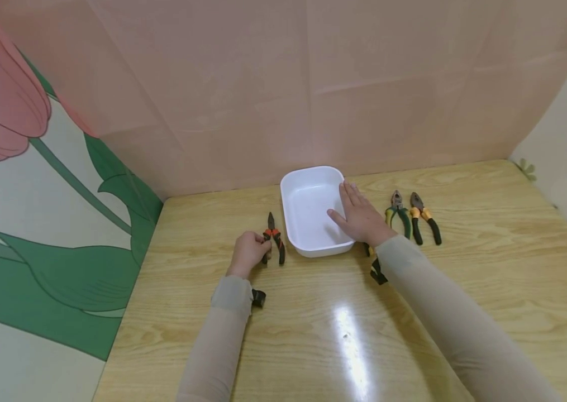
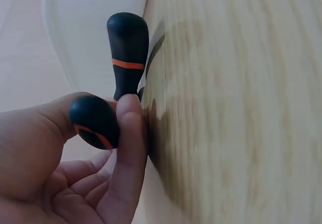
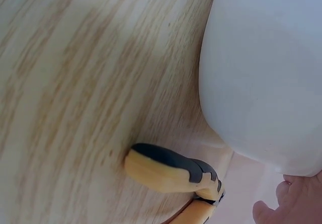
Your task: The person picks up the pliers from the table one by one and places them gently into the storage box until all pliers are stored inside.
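Observation:
My left hand [image 1: 248,252] pinches one handle of the needle-nose pliers [image 1: 271,223], which have black and red grips and jaws facing away. In the left wrist view, the thumb and a finger close on the lower black handle [image 2: 93,121], while the other handle [image 2: 128,48] stands free. A white rectangular tub [image 1: 313,218] sits just right of these pliers. My right hand [image 1: 362,219] rests on its right rim with fingers extended and the thumb over the inside. Beside the tub, yellow-and-black pliers [image 3: 166,171] show in the right wrist view; my right hand and forearm mostly hide them from above.
Green-handled pliers [image 1: 398,215] and orange-and-black pliers [image 1: 424,218] lie side by side to the right on the wooden table [image 1: 504,240]. A pink cloth backdrop [image 1: 243,100] rises behind the table. A wall with painted flowers [image 1: 77,279] borders its left.

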Tool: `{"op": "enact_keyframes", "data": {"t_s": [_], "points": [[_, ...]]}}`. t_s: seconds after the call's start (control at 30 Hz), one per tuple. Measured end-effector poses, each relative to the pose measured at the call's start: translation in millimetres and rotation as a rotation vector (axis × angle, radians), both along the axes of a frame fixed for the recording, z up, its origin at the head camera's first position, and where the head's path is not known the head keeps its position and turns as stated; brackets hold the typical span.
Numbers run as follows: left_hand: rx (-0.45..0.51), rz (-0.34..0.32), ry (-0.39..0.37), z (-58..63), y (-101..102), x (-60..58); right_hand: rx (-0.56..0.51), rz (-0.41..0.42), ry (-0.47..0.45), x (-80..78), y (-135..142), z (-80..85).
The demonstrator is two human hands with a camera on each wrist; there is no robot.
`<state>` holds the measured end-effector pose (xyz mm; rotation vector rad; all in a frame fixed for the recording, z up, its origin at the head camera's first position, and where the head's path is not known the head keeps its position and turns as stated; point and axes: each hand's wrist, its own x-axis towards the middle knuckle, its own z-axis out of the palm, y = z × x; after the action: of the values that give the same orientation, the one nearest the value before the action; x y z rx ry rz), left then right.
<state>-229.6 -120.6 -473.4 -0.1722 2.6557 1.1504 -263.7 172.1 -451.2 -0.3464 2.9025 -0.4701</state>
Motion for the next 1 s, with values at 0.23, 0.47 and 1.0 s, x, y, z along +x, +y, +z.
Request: {"op": "enact_keyframes", "data": {"t_s": [0.23,0.47,1.0], "points": [[0.261,0.023,-0.054,-6.2,-7.1,0.7,0.006,-0.002,0.012,-1.5,-0.3,-1.4],[0.499,0.088,-0.159,-12.9,-12.3,-0.2,0.002,-0.004,0.007,0.3,-0.8,0.8],[0.65,0.155,-0.239,-20.0,-15.7,-1.8,0.007,-0.008,-0.009,-0.4,-0.1,0.8]]}}
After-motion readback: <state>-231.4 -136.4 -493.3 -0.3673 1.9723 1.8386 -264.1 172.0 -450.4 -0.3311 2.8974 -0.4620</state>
